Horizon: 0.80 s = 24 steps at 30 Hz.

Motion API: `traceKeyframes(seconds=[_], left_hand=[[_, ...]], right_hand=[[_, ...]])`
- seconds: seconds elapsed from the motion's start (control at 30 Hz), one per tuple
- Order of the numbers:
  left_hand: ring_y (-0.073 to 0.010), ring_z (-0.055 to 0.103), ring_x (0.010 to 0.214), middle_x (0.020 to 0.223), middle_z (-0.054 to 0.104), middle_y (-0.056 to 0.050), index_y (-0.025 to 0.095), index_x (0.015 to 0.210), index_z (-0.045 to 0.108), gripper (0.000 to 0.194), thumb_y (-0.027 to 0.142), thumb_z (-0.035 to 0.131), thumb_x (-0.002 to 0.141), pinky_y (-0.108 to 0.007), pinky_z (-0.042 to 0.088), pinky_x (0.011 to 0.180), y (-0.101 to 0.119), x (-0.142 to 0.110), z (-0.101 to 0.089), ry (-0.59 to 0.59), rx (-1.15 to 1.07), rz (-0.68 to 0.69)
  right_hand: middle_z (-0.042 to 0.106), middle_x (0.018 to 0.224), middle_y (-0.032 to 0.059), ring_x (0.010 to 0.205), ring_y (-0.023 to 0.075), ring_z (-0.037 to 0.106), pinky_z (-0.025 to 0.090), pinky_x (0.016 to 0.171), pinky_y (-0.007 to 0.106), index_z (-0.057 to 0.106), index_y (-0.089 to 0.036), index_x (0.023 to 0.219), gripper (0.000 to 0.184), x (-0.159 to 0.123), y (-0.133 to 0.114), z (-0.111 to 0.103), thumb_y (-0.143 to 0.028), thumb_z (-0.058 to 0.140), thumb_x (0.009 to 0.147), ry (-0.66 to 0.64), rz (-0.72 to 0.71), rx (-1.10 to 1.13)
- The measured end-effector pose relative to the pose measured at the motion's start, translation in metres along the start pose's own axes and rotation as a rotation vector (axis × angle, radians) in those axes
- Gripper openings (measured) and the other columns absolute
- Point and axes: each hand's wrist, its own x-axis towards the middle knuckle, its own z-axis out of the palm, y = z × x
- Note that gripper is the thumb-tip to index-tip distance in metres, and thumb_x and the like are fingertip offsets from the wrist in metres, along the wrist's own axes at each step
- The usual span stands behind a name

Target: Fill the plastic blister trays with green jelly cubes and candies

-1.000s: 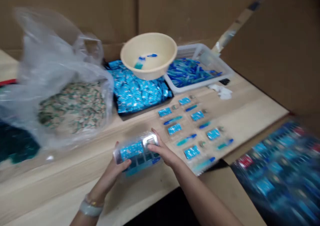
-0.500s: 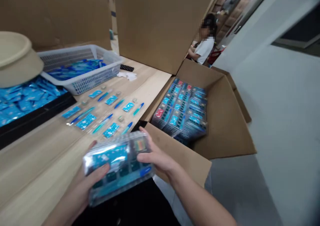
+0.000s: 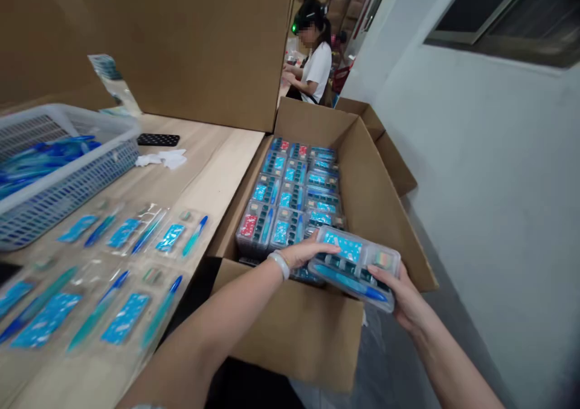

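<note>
Our left hand (image 3: 303, 255) and right hand (image 3: 403, 294) hold a clear plastic case (image 3: 353, 270) of blue packets and pens. The case has come across from the worktop (image 3: 203, 173) and is now off it, held just above the near end of the stacked cases (image 3: 290, 206) inside a cardboard carton (image 3: 294, 330), to the right. Left fingers (image 3: 324, 249) lie pressed together on its left end; right fingers (image 3: 378, 270) curl over its right end, so it's pinched between both hands. On the worktop to the left: rows of pen packets (image 3: 122, 234) and a plastic basket (image 3: 67, 197) of blue pens. A co-worker (image 3: 315, 64) sits far beyond the carton.
</note>
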Motion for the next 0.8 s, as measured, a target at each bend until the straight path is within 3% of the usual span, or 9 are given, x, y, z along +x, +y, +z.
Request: traceKeyframes(seconds=[0.13, 0.2, 0.3, 0.43, 0.6, 0.8], left_hand=[[-0.0266, 0.037, 0.119, 0.133, 0.035, -0.013, 0.016, 0.132, 0.023, 0.08, 0.043, 0.061, 0.067, -0.041, 0.031, 0.099, 0.002, 0.021, -0.028, 0.056, 0.326, 0.038], [-0.0246, 0.036, 0.12, 0.133, 0.036, -0.013, 0.016, 0.132, 0.024, 0.07, 0.045, 0.051, 0.075, -0.039, 0.029, 0.099, 0.0, 0.02, -0.047, 0.181, 0.568, 0.137], [-0.0228, 0.033, 0.121, 0.129, 0.041, -0.009, 0.019, 0.127, 0.036, 0.044, 0.032, 0.034, 0.085, -0.042, 0.024, 0.101, -0.015, 0.012, -0.074, 0.309, 1.034, 0.304], [-0.0239, 0.021, 0.127, 0.135, 0.035, -0.005, 0.022, 0.121, 0.043, 0.039, 0.026, 0.043, 0.082, -0.046, 0.017, 0.102, -0.048, 0.0, -0.098, 0.231, 1.549, 0.298], [-0.0207, 0.015, 0.129, 0.138, 0.029, -0.004, 0.024, 0.125, 0.038, 0.044, 0.026, 0.045, 0.081, -0.041, 0.013, 0.104, -0.069, -0.005, -0.111, 0.201, 1.582, 0.347], [-0.0215, 0.014, 0.13, 0.138, 0.029, -0.005, 0.024, 0.123, 0.04, 0.044, 0.023, 0.046, 0.08, -0.042, 0.009, 0.104, -0.064, -0.007, -0.11, 0.193, 1.47, 0.331]], right_hand=[[0.057, 0.095, 0.0015, 0.081, 0.0183, 0.057, 0.05, 0.067, 0.028, 0.042, -0.024, 0.111, 0.068, 0.013, 0.0, 0.008, -0.036, 0.073, 0.052, 0.064, -0.01, -0.035], [0.055, 0.101, 0.0038, 0.087, 0.0205, 0.056, 0.048, 0.073, 0.031, 0.039, -0.023, 0.114, 0.072, 0.017, 0.004, 0.012, -0.039, 0.072, 0.052, 0.115, -0.012, -0.105], [0.048, 0.114, 0.0076, 0.101, 0.0243, 0.05, 0.042, 0.085, 0.036, 0.031, -0.023, 0.122, 0.086, 0.026, 0.017, 0.016, -0.043, 0.072, 0.05, 0.224, -0.055, -0.337], [0.043, 0.121, 0.0103, 0.107, 0.026, 0.046, 0.036, 0.092, 0.036, 0.025, -0.02, 0.127, 0.095, 0.048, 0.041, 0.022, -0.045, 0.071, 0.048, 0.245, -0.055, -0.594], [0.048, 0.117, 0.0111, 0.105, 0.0253, 0.049, 0.039, 0.089, 0.034, 0.028, -0.019, 0.125, 0.092, 0.08, 0.074, 0.029, -0.041, 0.073, 0.047, 0.17, 0.02, -0.551], [0.053, 0.111, 0.0093, 0.095, 0.0233, 0.055, 0.047, 0.077, 0.033, 0.036, -0.022, 0.116, 0.078, 0.118, 0.111, 0.033, -0.031, 0.073, 0.048, 0.107, 0.165, -0.361]])
